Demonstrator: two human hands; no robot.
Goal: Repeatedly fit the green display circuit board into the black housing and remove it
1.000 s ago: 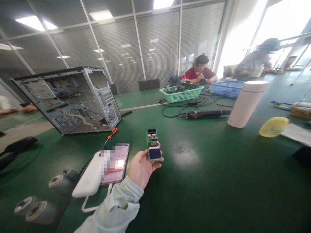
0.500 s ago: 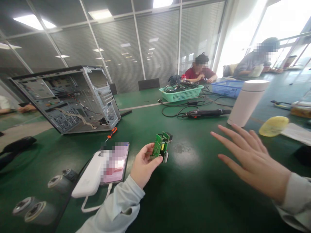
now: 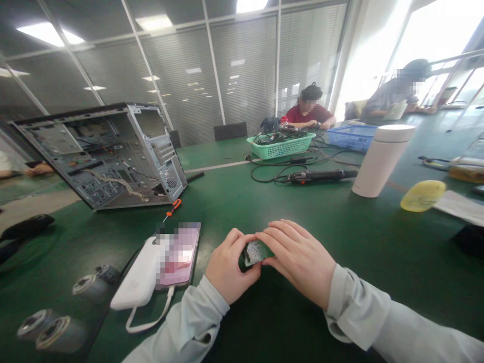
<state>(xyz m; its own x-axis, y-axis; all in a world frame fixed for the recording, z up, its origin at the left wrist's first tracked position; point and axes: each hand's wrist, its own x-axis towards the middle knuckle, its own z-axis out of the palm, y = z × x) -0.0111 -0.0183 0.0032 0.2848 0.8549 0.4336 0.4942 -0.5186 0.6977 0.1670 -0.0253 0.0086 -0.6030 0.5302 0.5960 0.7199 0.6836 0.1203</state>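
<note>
A small green circuit board point(image 3: 254, 252) is held between both hands above the table, its pale soldered-looking face turned up toward me. My left hand point(image 3: 231, 263) grips its left end with thumb and fingers. From the right, my right hand point(image 3: 300, 254) closes on the other end, covering much of the board. Left of my hands lie a phone point(image 3: 185, 257) and a white power bank point(image 3: 141, 275) with a short white cable. Beyond them is an orange-handled screwdriver point(image 3: 173, 209).
An opened computer case point(image 3: 113, 156) stands at the left back. A green basket point(image 3: 280, 147) of cables, a black corded power tool point(image 3: 321, 176), a blue basket point(image 3: 351, 138) and a white bottle point(image 3: 381, 161) stand farther back. Metal cylinders point(image 3: 62, 333) lie at left front. Other people sit around.
My right hand has come in from the right, where it was spread in the air, and taken hold of the circuit board. The board has been turned in my left hand.
</note>
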